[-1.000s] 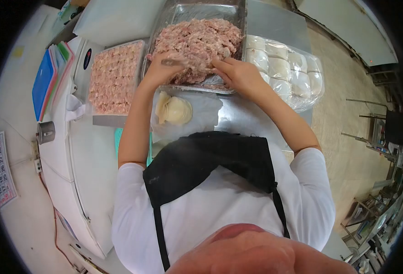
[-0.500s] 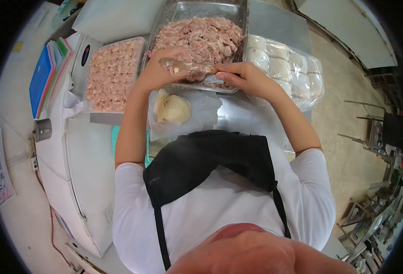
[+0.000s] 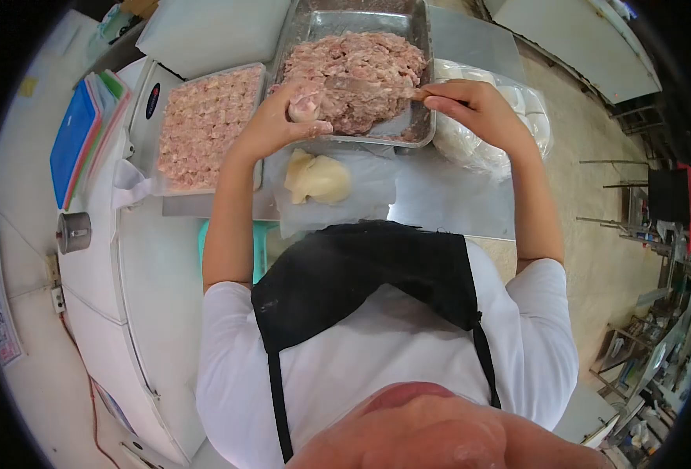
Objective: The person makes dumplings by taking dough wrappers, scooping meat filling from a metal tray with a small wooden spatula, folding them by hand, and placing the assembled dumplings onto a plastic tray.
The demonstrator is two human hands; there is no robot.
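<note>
My left hand (image 3: 283, 117) curls around a small filled dumpling (image 3: 305, 106) at the front left of a deep metal tray (image 3: 417, 142). In that tray lies a mound of minced meat (image 3: 357, 55). My right hand (image 3: 478, 105) pinches the end of a flat spatula (image 3: 361, 87), whose blade reaches left over the meat toward my left hand. Nearer me, a stack of pale round wrappers (image 3: 318, 178) rests on a white sheet (image 3: 373, 184).
Left of the metal tray, a clear tray (image 3: 208, 129) holds rows of filled dumplings. Bagged white rolls (image 3: 529, 109) lie on the right. Coloured folders (image 3: 79, 137) stand at the far left, and shelving (image 3: 642, 344) is at the right.
My right hand has moved right and slightly up with the spatula, away from my left hand. My left hand has turned, so the dumpling in it shows. The view has shifted slightly.
</note>
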